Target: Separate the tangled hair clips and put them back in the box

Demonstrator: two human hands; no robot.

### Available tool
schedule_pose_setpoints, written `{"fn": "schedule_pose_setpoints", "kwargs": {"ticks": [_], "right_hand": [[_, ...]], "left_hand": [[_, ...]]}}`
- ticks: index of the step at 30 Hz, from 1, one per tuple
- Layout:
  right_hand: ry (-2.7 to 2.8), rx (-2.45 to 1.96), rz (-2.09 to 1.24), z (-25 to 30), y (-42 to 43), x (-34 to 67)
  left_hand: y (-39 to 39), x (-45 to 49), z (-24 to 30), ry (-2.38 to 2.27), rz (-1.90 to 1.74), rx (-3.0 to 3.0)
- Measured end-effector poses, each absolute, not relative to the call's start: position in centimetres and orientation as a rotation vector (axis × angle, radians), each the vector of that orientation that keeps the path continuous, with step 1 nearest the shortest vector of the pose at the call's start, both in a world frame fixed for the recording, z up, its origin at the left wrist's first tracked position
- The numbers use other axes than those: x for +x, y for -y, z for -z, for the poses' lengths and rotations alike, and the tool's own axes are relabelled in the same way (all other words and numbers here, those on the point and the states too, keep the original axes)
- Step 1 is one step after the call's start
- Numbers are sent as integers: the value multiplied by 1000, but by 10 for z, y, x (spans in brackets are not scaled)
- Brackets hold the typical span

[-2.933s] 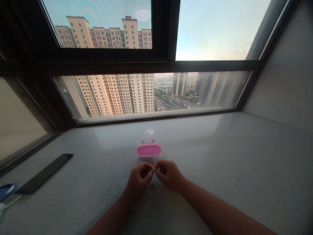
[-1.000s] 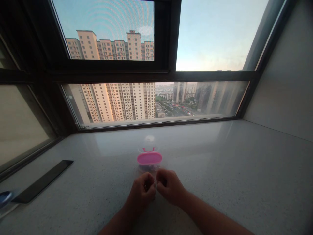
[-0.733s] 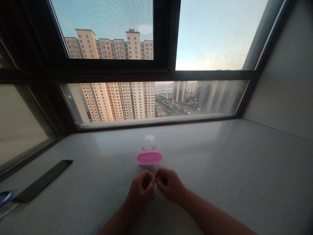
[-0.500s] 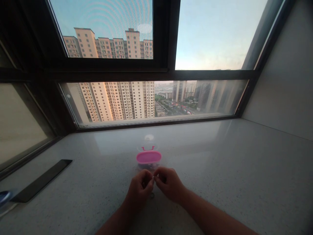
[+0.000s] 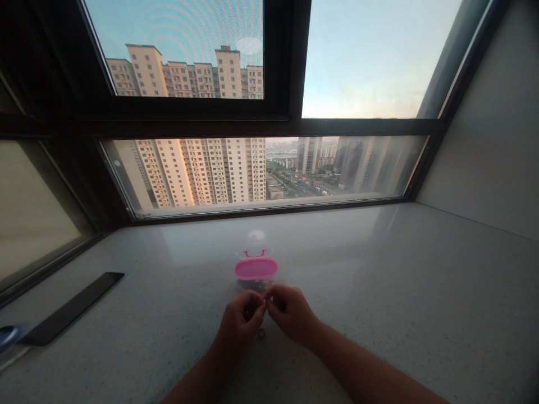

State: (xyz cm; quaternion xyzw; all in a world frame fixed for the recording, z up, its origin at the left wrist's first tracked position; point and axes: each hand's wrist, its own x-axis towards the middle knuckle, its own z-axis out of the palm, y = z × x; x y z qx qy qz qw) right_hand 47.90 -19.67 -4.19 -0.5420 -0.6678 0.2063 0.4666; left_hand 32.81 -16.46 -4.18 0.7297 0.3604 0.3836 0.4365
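Observation:
My left hand (image 5: pixel 241 318) and my right hand (image 5: pixel 290 314) meet at the fingertips over the pale speckled counter (image 5: pixel 362 280). Both are closed in a pinch, thumb against forefinger. Whatever lies between the fingertips is too small and dark to make out. Just beyond them stands a small clear box with a pink rim (image 5: pixel 256 269) and a pink handle (image 5: pixel 255 254); small things show dimly in its lower part, partly hidden by my hands. Below my fingers a tiny ring-shaped piece (image 5: pixel 261 334) lies on the counter.
A long dark flat strip (image 5: pixel 73 308) lies at the left, with a blue round object (image 5: pixel 8 336) partly in view beside it at the frame's edge. Dark window frames (image 5: pixel 269 128) rise behind the counter, and a pale wall (image 5: pixel 484 134) stands at the right.
Hardly anything differs. My hands keep the same fingertip pinch, and the view has shifted very slightly; the box and the ring-shaped piece stay where they were.

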Motion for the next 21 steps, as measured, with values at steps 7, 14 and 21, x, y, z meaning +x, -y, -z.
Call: {"fn": "schedule_pose_setpoints", "kwargs": {"ticks": [7, 14, 21], "right_hand": [[1652, -1348, -481, 42, 198, 478], [1663, -1352, -462, 40, 200, 478], [1675, -1363, -418, 40, 199, 478]], "left_hand": [[165, 327, 43, -868, -932, 1821], [165, 327, 42, -844, -917, 1813], [163, 326, 43, -817, -910, 1816]]}}
